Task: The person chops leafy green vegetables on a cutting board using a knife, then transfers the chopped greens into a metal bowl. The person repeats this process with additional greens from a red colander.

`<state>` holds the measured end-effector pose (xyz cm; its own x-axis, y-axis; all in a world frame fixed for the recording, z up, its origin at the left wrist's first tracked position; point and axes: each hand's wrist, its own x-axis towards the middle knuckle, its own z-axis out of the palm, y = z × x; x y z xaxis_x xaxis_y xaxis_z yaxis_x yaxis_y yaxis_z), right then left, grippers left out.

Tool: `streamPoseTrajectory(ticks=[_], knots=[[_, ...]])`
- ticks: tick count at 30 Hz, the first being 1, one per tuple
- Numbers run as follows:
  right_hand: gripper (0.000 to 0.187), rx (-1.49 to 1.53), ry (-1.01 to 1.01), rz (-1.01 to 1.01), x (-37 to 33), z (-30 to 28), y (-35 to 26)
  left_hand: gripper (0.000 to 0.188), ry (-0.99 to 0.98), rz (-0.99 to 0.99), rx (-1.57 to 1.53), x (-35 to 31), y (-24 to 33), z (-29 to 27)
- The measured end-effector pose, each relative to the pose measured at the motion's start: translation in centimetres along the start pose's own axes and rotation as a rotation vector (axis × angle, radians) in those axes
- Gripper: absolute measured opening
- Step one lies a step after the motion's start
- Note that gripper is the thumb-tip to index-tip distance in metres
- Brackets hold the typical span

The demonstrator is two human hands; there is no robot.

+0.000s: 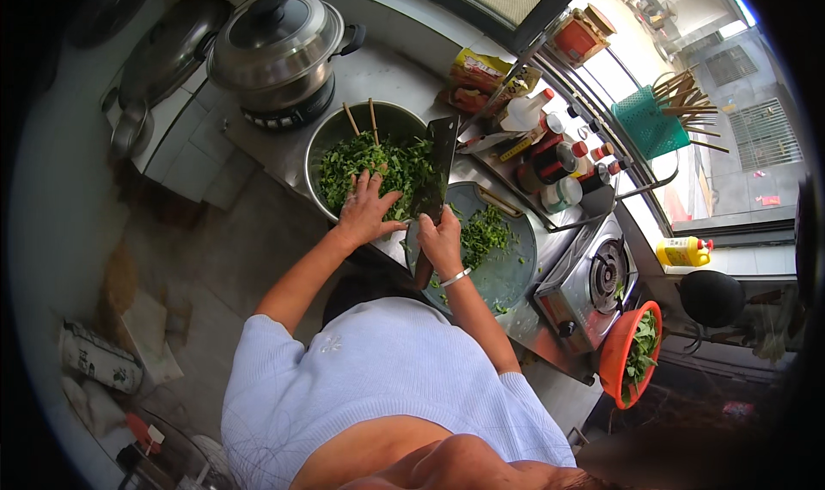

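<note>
My left hand (367, 211) rests with its fingers apart on chopped greens (378, 168) that fill a steel bowl (311, 168). Two chopsticks (374, 122) stick up from the bowl's far side. In my right hand (441, 243) is the handle of a cleaver (436, 168), its broad dark blade at the bowl's right rim. Just right of it lies a round grey-green cutting board (507, 280), with a loose heap of chopped leaves (485, 237) and scattered bits on it.
A lidded steel pot (279, 52) sits on a dark cooker behind the bowl. Sauce bottles (559, 159) crowd a rack to the right. Beyond the board are a gas stove (589, 284) and an orange basin (612, 361) with leaves. A green basket (649, 121) holds chopsticks.
</note>
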<state>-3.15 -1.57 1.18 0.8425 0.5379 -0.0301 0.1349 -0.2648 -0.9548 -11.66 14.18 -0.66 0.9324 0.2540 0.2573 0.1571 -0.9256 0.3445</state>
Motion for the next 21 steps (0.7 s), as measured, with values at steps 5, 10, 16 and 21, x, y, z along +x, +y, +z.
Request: streamPoseTrajectory(ticks=[5,10,16,21], knots=[[0.011,0.054,-0.011,-0.012,-1.4,-0.8,-0.4,0.052,0.008,0.028,0.199,2.1,-2.1,0.3],[0.01,0.074,-0.015,0.014,-2.3,-1.8,1.2,0.024,0.343,-0.053,-0.202,4.2,-5.3,-0.1],[0.013,0.05,0.023,0.067,-3.2,-2.4,-0.1,0.026,0.488,-0.893,-0.752,9.2,-8.5,1.9],[0.012,0.025,-0.022,0.03,-3.4,-2.2,0.6,0.025,0.135,-0.762,-1.248,10.8,-13.9,5.7]])
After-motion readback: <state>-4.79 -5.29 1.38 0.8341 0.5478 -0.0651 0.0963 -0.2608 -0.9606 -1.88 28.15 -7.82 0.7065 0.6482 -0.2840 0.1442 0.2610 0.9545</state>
